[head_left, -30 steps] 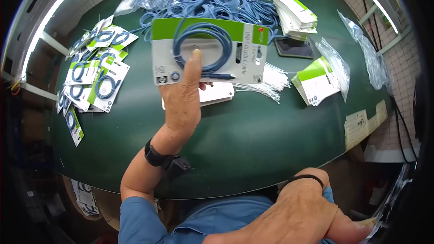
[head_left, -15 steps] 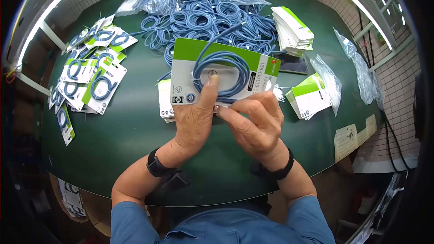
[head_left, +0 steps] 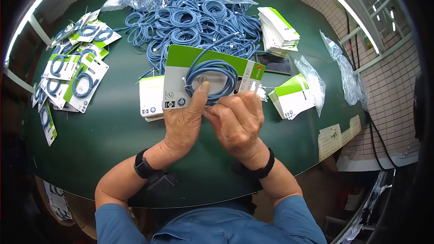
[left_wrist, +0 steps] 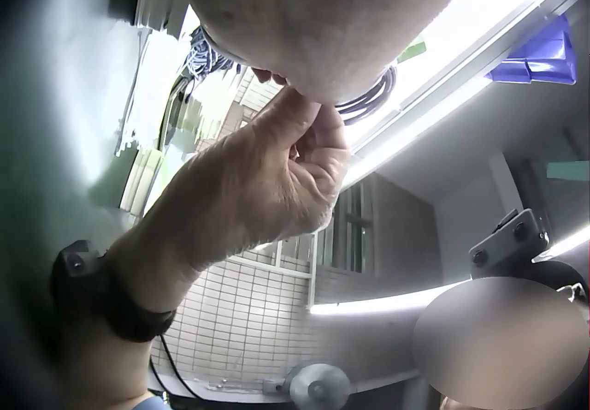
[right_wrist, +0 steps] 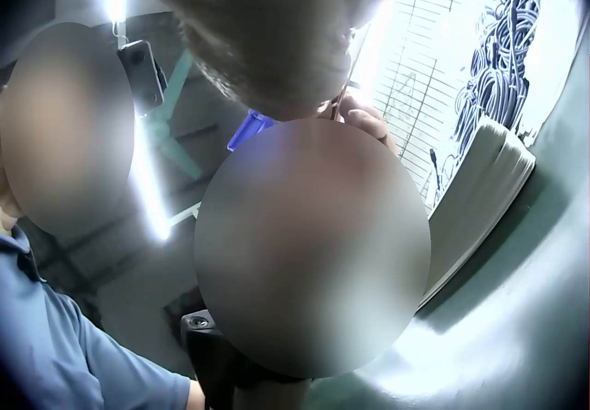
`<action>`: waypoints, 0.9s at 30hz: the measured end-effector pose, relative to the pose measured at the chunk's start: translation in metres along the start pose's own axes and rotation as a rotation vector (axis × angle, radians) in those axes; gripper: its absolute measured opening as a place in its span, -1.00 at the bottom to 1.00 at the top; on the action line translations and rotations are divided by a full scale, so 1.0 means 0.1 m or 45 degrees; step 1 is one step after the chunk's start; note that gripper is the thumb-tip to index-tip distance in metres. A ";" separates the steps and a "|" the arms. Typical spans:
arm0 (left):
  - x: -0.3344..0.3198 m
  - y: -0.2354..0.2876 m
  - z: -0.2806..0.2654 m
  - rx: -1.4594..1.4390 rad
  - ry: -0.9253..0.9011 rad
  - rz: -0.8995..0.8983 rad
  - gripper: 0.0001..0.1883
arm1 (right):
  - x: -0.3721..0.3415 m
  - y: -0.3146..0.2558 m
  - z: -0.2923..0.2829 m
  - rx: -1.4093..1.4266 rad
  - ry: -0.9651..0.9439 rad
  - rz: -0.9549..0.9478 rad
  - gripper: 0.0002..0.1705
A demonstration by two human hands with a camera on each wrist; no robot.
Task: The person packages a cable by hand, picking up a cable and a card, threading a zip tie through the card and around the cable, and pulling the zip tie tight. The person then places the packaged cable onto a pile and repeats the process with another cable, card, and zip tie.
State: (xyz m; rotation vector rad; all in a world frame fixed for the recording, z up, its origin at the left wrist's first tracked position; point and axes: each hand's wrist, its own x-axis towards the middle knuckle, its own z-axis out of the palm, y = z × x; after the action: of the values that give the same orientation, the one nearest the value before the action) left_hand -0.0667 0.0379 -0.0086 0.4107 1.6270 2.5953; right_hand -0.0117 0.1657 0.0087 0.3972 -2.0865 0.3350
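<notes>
My left hand (head_left: 181, 124) grips a green-and-white USB-C cable card (head_left: 178, 58) by its lower left, its thumb across the front and its fingers behind. A blue USB cable (head_left: 233, 76) lies coiled on the card, one end sticking up past the top edge. Curled in at the card's lower edge, my right hand (head_left: 239, 124) pinches there, just below the coil; the spot between its fingertips is hidden. In the left wrist view the right hand (left_wrist: 263, 175) reaches in under the left hand (left_wrist: 323, 32), close against it.
Carded cables (head_left: 83, 86) lie heaped at the left, loose blue cables (head_left: 183, 18) at the back. Card stacks stand at the back right (head_left: 278, 31), right (head_left: 291, 97) and behind the hands (head_left: 151, 95). White cable ties (head_left: 258, 89) and a dark phone (head_left: 275, 63) lie nearby.
My right hand has come up from the lower right to the card's lower edge, and its fingers have curled in tighter. The left hand has lowered the card and tilted it slightly.
</notes>
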 end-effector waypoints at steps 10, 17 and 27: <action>0.06 0.16 0.04 -0.131 0.056 -0.178 -0.75 | -0.08 -0.22 -0.10 0.492 -0.080 -0.047 -0.61; 0.01 0.13 0.01 -0.118 -0.042 -0.101 -0.77 | -0.10 -0.01 -0.09 0.365 -0.088 -0.077 -0.56; -0.07 0.01 0.03 -0.092 -0.083 -0.070 -0.77 | -0.12 0.01 -0.01 0.308 0.063 0.093 -0.66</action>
State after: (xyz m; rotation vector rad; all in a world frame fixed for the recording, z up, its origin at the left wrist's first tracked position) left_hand -0.0590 0.0388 -0.0083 0.4351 1.4974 2.5635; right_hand -0.0054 0.1689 -0.0010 0.4516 -2.0211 0.6384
